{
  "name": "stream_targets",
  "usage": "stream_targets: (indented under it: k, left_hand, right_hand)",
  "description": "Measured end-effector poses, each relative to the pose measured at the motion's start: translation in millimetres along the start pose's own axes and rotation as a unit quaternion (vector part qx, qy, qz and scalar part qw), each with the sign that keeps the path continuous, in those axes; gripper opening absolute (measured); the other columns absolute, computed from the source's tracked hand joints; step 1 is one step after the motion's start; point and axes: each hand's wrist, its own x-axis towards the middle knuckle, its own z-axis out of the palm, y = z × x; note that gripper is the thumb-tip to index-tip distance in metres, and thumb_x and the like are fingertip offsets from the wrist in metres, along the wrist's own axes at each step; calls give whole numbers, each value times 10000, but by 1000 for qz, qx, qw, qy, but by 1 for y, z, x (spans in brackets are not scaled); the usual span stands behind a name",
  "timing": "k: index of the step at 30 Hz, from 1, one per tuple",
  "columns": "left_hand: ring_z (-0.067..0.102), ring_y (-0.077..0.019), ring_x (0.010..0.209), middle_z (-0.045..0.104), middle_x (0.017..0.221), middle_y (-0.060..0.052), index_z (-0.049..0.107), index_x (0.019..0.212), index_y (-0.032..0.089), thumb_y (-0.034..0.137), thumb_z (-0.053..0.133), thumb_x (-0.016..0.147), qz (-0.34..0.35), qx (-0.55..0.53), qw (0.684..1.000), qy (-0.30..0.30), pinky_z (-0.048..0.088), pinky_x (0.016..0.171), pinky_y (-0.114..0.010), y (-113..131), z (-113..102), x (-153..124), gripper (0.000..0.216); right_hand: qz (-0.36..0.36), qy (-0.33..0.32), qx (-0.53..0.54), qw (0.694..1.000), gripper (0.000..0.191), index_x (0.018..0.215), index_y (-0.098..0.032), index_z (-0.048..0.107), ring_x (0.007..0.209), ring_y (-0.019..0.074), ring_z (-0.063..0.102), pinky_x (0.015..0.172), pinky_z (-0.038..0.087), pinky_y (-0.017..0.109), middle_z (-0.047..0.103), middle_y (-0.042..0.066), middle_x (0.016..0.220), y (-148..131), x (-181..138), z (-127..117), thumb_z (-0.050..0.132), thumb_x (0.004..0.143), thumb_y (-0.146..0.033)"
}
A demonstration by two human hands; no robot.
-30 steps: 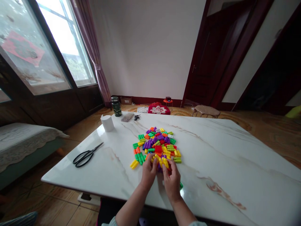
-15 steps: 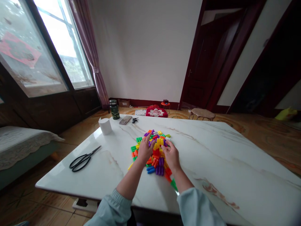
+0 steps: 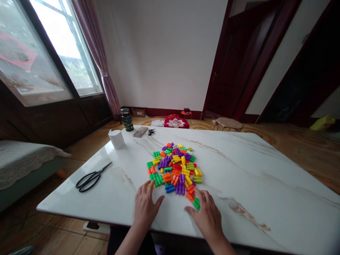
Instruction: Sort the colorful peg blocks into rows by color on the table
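Note:
A heap of small plastic blocks (image 3: 175, 168) in yellow, green, purple, orange, red and blue lies on the white marble table (image 3: 239, 170). My left hand (image 3: 145, 205) rests flat on the table just before the heap's near left corner, fingers spread, holding nothing. My right hand (image 3: 207, 214) lies flat near the heap's near right corner, fingers apart. Its fingertips sit beside a green block (image 3: 196, 203) and an orange one (image 3: 189, 197).
Black scissors (image 3: 91, 176) lie at the table's left. At the far left corner stand a white roll (image 3: 116, 139), a dark green bottle (image 3: 126, 119), a phone (image 3: 140, 131) and keys (image 3: 151, 131). A low stool (image 3: 227, 123) and red cushion (image 3: 175, 122) sit on the floor beyond.
Both hands have pulled back from the top of the heap to the table's near edge and now lie flat. The blocks are spread a little more toward me.

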Motion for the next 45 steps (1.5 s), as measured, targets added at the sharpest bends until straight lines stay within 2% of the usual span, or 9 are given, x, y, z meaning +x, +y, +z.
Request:
stream_targets:
  k: [6,10,15,18,22,29,37,43,45]
  left_hand:
    - [399,-369,1299,464,1399,-126,519,1343,288,470,791,647,-1,30,999,-23,399,997,-528,32,2,2,769]
    - [469,-336,1199,539,1276,-91,605,1235,328,444,784,671,4,29,998,-47,429,924,-481,43,2,4,603]
    - [510,-315,1095,554,1178,-90,656,1142,306,423,770,700,3,31,999,-44,455,847,-439,46,3,4,471]
    - [532,-295,1040,565,1111,-88,631,1196,289,397,738,743,22,14,998,-52,471,827,-420,47,5,5,478]
    - [556,-253,966,572,1013,-68,625,1171,258,343,698,788,52,-21,996,-64,489,838,-391,46,7,5,400]
    - [565,-247,1026,587,1118,-79,549,1216,226,278,627,841,126,-23,987,-96,501,847,-384,44,11,3,386]
    - [599,-238,963,598,1023,-62,577,1133,227,274,586,862,142,20,976,-162,519,772,-342,49,9,7,275]
    - [621,-223,966,616,1040,-67,584,1134,218,280,568,884,140,-15,980,-139,534,784,-326,47,16,11,258]
    - [624,-222,987,619,1071,-68,583,1164,228,281,577,878,136,-23,981,-133,535,799,-324,46,18,13,290]
  right_hand:
    - [-31,-6,-18,999,343,1151,-298,604,815,236,659,577,493,301,638,60,992,-17,9,11,630,829,-412]
    - [-48,-30,2,998,268,1118,-279,625,817,209,663,588,511,283,615,64,1043,-20,11,9,569,870,-362]
    - [-42,-21,8,999,371,1196,-272,606,1000,250,646,693,556,313,547,99,1265,-24,12,9,604,842,-381]
    - [-38,-52,-4,998,481,1302,-258,547,997,248,645,736,557,325,551,105,1247,-31,13,8,618,839,-370]
    - [-27,-105,1,994,439,1291,-244,547,978,230,643,734,550,308,555,98,1187,-42,15,4,593,861,-322]
    - [-48,-104,-33,993,431,1289,-189,539,1100,274,610,837,539,343,496,165,1335,-41,13,11,577,879,-317]
    - [-109,-106,-18,988,359,1273,-216,565,863,197,672,665,519,258,627,100,1105,-33,20,13,539,920,-277]
    - [-168,-89,59,980,245,1043,-203,652,774,159,679,691,514,241,666,65,959,-24,25,19,428,947,-177]
    - [-157,-95,58,981,249,1097,-192,639,827,178,692,714,527,255,679,84,1017,-25,26,19,454,932,-182]
